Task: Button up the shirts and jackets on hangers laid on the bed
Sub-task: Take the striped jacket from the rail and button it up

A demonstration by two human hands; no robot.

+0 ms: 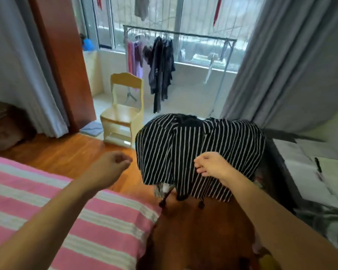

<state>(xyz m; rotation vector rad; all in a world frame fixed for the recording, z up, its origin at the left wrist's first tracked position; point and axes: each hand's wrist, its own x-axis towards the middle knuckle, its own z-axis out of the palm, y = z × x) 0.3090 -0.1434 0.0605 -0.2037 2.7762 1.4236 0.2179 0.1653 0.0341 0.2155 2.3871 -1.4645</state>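
Just left of the grip lies one bed (pixel 47 191) under a pink-and-white striped cover, filling the lower left. Beyond the grip two grey curtains (pixel 293 61) frame a window, with one clothes rack (pixel 180 34) and one pale wooden chair (pixel 123 110). One black-and-white striped shirt (pixel 199 152) is held up above the wooden floor, its stripes and long axis running downward, hem lowest. The right hand (pixel 213 165) pinches its fabric at mid-front. The left hand (pixel 110 166) is clenched on nothing, apart from the shirt.
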